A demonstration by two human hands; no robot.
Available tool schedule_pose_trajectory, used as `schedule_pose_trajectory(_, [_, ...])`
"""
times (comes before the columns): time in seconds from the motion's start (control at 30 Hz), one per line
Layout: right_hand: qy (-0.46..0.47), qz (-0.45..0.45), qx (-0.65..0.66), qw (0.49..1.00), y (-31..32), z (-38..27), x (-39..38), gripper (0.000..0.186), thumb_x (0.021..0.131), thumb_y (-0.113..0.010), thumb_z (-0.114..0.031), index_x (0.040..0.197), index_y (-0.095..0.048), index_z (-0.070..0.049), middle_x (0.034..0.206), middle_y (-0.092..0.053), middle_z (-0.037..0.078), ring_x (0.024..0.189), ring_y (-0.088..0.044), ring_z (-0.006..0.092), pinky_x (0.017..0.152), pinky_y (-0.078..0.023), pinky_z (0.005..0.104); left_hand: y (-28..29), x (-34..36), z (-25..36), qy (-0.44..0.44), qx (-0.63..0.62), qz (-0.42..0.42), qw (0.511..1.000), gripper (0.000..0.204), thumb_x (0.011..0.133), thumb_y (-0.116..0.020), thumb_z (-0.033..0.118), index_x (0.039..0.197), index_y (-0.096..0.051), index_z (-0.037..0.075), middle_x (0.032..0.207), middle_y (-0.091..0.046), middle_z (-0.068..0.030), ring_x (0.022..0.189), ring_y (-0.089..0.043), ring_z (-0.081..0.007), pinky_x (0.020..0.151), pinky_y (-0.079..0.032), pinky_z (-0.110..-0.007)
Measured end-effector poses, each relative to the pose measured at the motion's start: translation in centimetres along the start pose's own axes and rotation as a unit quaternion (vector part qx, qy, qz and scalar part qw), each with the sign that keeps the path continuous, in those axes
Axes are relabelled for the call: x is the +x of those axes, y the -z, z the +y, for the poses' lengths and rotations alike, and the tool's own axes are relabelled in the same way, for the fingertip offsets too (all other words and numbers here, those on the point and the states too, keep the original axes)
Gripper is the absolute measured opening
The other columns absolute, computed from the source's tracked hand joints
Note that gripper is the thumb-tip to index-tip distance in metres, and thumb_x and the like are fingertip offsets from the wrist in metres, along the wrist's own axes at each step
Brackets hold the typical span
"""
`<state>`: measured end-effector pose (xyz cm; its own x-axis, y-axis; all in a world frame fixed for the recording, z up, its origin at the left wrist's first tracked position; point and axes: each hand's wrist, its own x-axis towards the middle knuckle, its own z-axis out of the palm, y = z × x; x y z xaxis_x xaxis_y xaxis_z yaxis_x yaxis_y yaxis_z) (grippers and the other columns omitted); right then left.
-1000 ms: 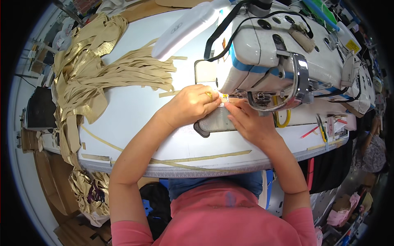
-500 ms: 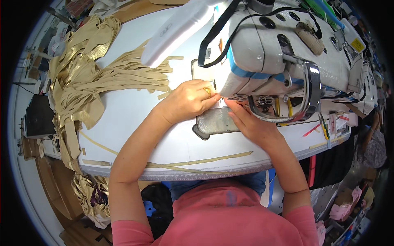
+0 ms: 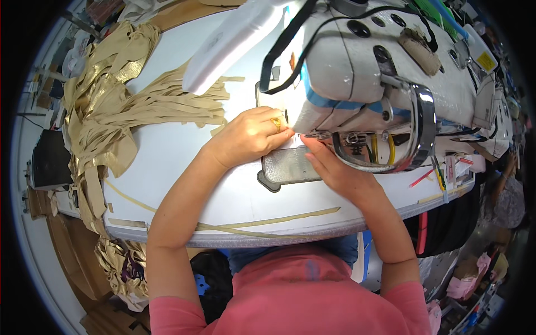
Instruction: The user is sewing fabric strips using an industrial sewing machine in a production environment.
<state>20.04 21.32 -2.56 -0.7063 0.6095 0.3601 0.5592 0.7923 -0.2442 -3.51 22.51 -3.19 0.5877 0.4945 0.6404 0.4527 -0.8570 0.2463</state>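
A white sewing machine [image 3: 335, 72] stands in front of me, its needle area lit brightly. My left hand [image 3: 251, 134], with a gold ring, lies left of the presser foot, fingers bent and closed together at the tips. Whatever is under those fingertips is too small and hidden to name. From the right, my right hand [image 3: 338, 167] reaches the same spot with its fingers stretched out, the foremost tip close to the foot. Beneath the hands is the metal bed plate [image 3: 290, 167]. A curved chrome bar [image 3: 427, 123] arches over the machine's front, just beyond my right hand.
Beige and gold strips [image 3: 162, 103] lie piled on the left of the white table [image 3: 162, 151]. Thin strips [image 3: 273, 219] stretch along the near edge. A white lamp arm [image 3: 229, 50] hangs above. Small tools [image 3: 438, 176] lie at the right.
The whole view has shifted slightly, so the machine and table appear a little further left. Both hands stay at the presser foot, with no clear change in how their fingers are set.
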Motion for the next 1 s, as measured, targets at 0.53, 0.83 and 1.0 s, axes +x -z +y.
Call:
schedule_pose_trajectory(0.53, [-0.058, 0.068, 0.157, 0.984, -0.4, -0.1, -0.1, 0.031, 0.081, -0.069, -0.011, 0.112, -0.067, -0.016, 0.091, -0.066, 0.002, 0.084, -0.062, 0.02, 0.08, -0.048, 0.0341, 0.6, 0.2, 0.1, -0.034, 0.035, -0.014, 0.999, 0.01, 0.074, -0.066, 0.006, 0.082, -0.066, 0.0, 0.069, -0.057, -0.0057, 0.071, -0.057, -0.0221, 0.061, -0.049, -0.033])
schedule_pose_trajectory(0.83, [-0.054, 0.046, 0.125, 0.99, 0.0, -0.1, 0.2, 0.029, 0.081, -0.068, -0.01, 0.11, -0.067, -0.014, 0.091, -0.064, 0.004, 0.084, -0.061, 0.0206, 0.079, -0.047, 0.0347, 0.6, 0.4, 0.3, -0.027, 0.029, -0.011, 0.999, 0.011, 0.072, -0.066, 0.005, 0.082, -0.066, 0.0, 0.069, -0.058, -0.0057, 0.07, -0.057, -0.0217, 0.061, -0.05, -0.033])
schedule_pose_trajectory(1.0, [-0.034, 0.043, 0.094, 0.994, -0.1, 0.1, 0.2, 0.029, 0.082, -0.067, -0.01, 0.111, -0.066, -0.013, 0.091, -0.063, 0.006, 0.084, -0.06, 0.0224, 0.079, -0.046, 0.036, 0.8, 0.5, 0.4, -0.025, 0.031, -0.015, 0.999, 0.011, 0.071, -0.066, 0.004, 0.082, -0.066, -0.001, 0.069, -0.058, -0.0057, 0.07, -0.058, -0.0216, 0.061, -0.05, -0.033])
